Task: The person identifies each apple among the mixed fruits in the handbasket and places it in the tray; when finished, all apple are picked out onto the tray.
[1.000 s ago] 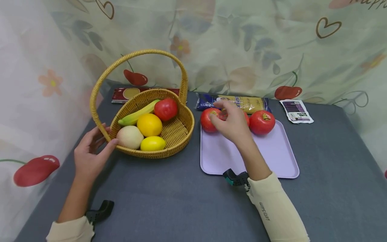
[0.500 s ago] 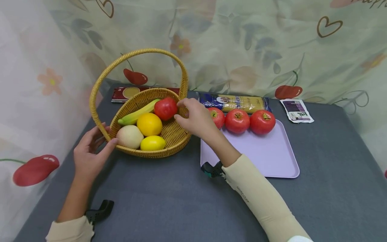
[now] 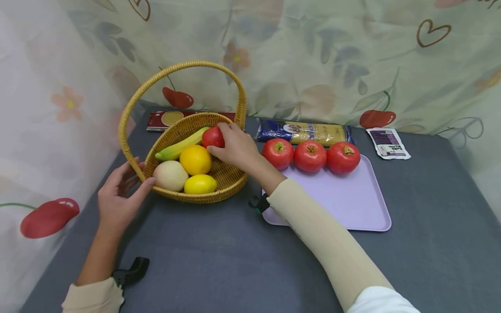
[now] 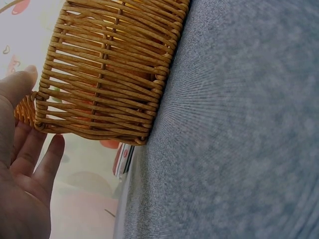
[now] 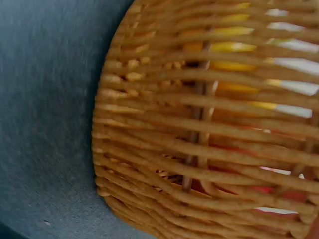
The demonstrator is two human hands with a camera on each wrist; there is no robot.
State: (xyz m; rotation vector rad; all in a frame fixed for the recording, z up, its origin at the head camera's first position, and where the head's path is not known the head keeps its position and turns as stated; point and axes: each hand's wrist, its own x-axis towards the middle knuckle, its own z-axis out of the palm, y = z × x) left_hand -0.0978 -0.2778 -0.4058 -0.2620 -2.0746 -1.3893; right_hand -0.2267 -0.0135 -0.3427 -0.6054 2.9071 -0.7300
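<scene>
My left hand (image 3: 120, 195) pinches the left rim of a wicker basket (image 3: 235, 184) by the foot of its tall handle; in the left wrist view, the thumb and fingers of my left hand (image 4: 25, 149) sit at the rim. Inside the basket lie a banana (image 3: 181, 145), an orange (image 3: 195, 160), a pale round fruit (image 3: 170, 175), a lemon (image 3: 200, 184) and a red apple (image 3: 212, 137). My right hand (image 3: 236, 148) reaches over the right rim and grips that apple, its thumb in front and its fingers behind. In the right wrist view, basket weave (image 5: 209, 124) fills most of the picture.
Several things stand to the right: a lilac tray (image 3: 332, 204) with three red apples (image 3: 310, 156) along its back edge, a pasta packet (image 3: 309, 132) behind them, and a white-and-purple pouch (image 3: 388, 143). Behind the basket lies a dark red packet (image 3: 160, 121). A patterned curtain closes the back.
My right hand has moved left from above the tray into the basket and taken hold of the red apple there. The left hand has stayed at the basket's rim.
</scene>
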